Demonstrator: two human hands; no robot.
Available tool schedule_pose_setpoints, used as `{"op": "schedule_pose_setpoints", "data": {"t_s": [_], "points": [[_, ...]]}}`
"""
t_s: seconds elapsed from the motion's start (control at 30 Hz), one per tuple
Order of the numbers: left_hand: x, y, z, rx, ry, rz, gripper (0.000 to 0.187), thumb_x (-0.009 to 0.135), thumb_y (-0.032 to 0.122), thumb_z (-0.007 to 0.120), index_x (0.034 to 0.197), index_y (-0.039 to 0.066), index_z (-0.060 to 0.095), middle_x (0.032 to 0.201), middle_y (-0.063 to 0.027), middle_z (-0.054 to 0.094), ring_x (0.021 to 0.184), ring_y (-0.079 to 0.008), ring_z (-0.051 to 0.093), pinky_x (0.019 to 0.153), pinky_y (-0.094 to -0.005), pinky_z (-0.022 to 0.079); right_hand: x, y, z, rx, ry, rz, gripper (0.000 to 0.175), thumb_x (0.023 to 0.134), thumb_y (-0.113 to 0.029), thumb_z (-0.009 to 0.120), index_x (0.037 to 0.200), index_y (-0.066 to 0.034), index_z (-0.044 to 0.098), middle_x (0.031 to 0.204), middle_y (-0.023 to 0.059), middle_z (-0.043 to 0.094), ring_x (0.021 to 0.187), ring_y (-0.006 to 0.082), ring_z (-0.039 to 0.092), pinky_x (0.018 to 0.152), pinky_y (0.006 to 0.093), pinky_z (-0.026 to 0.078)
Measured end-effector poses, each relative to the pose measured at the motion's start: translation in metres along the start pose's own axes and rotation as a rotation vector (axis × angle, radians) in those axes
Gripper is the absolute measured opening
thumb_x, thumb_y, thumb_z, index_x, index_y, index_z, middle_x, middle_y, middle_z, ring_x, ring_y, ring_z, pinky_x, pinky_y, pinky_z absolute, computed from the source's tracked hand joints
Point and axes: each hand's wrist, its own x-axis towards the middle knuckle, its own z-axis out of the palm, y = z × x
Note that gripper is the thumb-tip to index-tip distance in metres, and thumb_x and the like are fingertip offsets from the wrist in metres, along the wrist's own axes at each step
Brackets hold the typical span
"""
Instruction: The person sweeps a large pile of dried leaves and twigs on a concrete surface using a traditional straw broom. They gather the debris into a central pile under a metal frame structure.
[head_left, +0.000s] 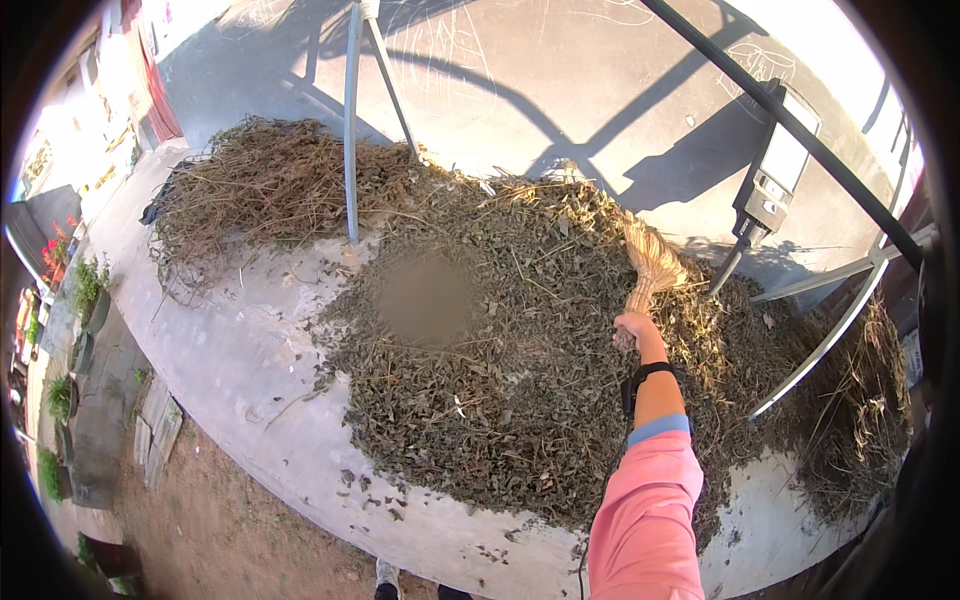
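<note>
My right hand grips the handle of a short straw whisk broom, whose bristles fan up against dried stalks near the wall. A pink sleeve and a black wrist strap show on that arm. Beneath the hand spreads a wide heap of dry, crumbled leaves on a pale concrete ledge. A pile of brown dried stalks lies at the upper left, and another stalk pile stands at the far right. My left hand is out of view. A blurred round patch hides part of the leaf heap.
Metal legs rise from the heap at upper left. A box-shaped device on a pole leans near the wall, with a curved metal bar at right. Potted plants line the left. The ledge's edge drops to bare soil.
</note>
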Motion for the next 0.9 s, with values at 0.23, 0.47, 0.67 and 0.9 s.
{"op": "schedule_pose_setpoints", "data": {"t_s": [0.23, 0.47, 0.67, 0.9], "points": [[0.017, -0.024, -0.006, -0.019, 0.12, -0.156, 0.032, 0.092, 0.025, 0.057, 0.117, 0.005, 0.054, 0.104, -0.0119, 0.064, 0.095, -0.027, 0.062, 0.082, -0.0385, 0.049, -0.086, -0.024, 0.065, -0.653, -0.041, -0.078, 0.087, 0.072, -0.025, 0.074, 0.128, 0.0155, 0.02, 0.099, 0.0253, 0.06, 0.089, 0.0318, 0.064, 0.071, 0.0373, 0.055], [0.037, 0.043, 0.029, 0.024, 0.196, -0.173, 0.023, 0.09, 0.021, 0.058, 0.099, 0.0, 0.06, 0.089, -0.0143, 0.067, 0.078, -0.0257, 0.066, 0.067, -0.0349, 0.052, -0.212, 0.021, 0.049, -0.729, -0.161, -0.036, 0.089, 0.075, -0.028, 0.073, 0.132, 0.0136, 0.019, 0.106, 0.0284, 0.058, 0.091, 0.036, 0.064, 0.073, 0.0387, 0.056], [0.041, 0.076, 0.039, 0.093, 0.105, -0.136, 0.021, 0.09, 0.023, 0.059, 0.097, 0.003, 0.06, 0.089, -0.013, 0.068, 0.079, -0.0245, 0.066, 0.068, -0.034, 0.052, -0.33, 0.075, 0.026, -0.491, -0.219, -0.006, 0.079, 0.071, -0.029, 0.071, 0.123, 0.0121, 0.029, 0.099, 0.0264, 0.059, 0.088, 0.0351, 0.063, 0.074, 0.0407, 0.052], [0.017, 0.094, 0.045, 0.068, 0.177, -0.121, 0.02, 0.089, 0.022, 0.059, 0.095, 0.004, 0.059, 0.087, -0.0126, 0.067, 0.078, -0.0233, 0.066, 0.07, -0.0332, 0.052, -0.333, 0.048, -0.023, -0.001, 0.025, -0.168, 0.048, 0.074, -0.014, 0.069, 0.106, 0.004, 0.038, 0.082, 0.0152, 0.057, 0.06, 0.0225, 0.062, 0.053, 0.0353, 0.052]]}}
